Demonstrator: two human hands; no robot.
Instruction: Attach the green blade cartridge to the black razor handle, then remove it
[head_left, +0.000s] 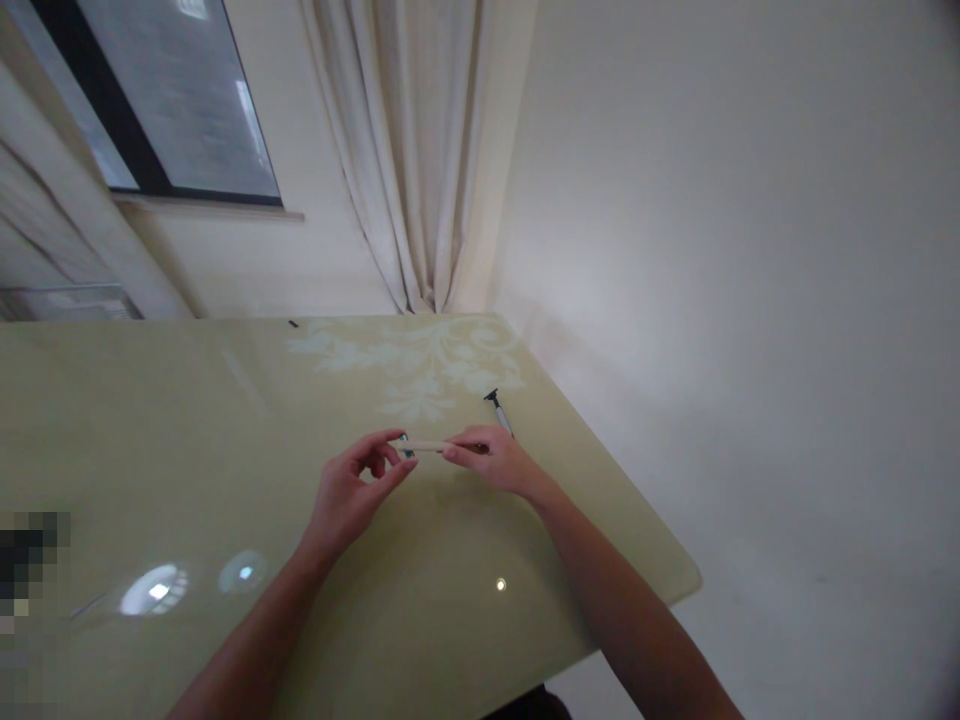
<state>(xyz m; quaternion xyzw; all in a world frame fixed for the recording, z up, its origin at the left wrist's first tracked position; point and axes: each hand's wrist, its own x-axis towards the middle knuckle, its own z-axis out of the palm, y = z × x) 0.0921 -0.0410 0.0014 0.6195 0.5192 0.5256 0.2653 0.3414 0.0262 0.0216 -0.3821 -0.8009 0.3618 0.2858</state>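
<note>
Above the table, my right hand [484, 455] is closed on a thin, pale handle [429, 446] that points left. A small blue-green and dark piece [407, 446] sits at the handle's left end, held between the thumb and index finger of my left hand [367, 475]. The piece looks like a razor head, but it is too small to make out fully. Just beyond my right hand, a razor [501, 410] with a dark head and grey handle lies on the table, its lower end partly hidden by that hand.
The glossy yellow-green table [187, 440] has a white floral pattern near its far edge. A tiny dark object [293, 323] lies at the back. A wall [712, 300] borders the right side; curtains [420, 150] and a window stand behind. A pixelated patch covers the lower left.
</note>
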